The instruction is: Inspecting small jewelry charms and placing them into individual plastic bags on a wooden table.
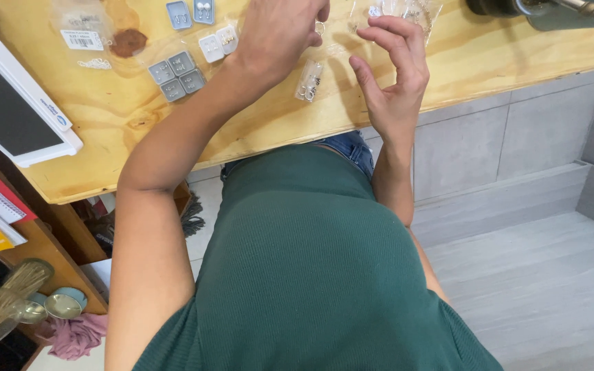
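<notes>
A clear bag of small rings lies on the wooden counter between both hands. The left hand hovers just above it, fingers curled loosely, gripping nothing visible. The right hand is open beside it, fingers spread. Grey earring cards lie further left.

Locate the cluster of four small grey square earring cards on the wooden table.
The grey earring cards lie left of centre in the head view on the wooden table, just left of the left hand's forearm.

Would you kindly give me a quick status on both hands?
Left hand on small clear bag. Right hand open, beside clear packet. Grey earring cards nearby.
</notes>
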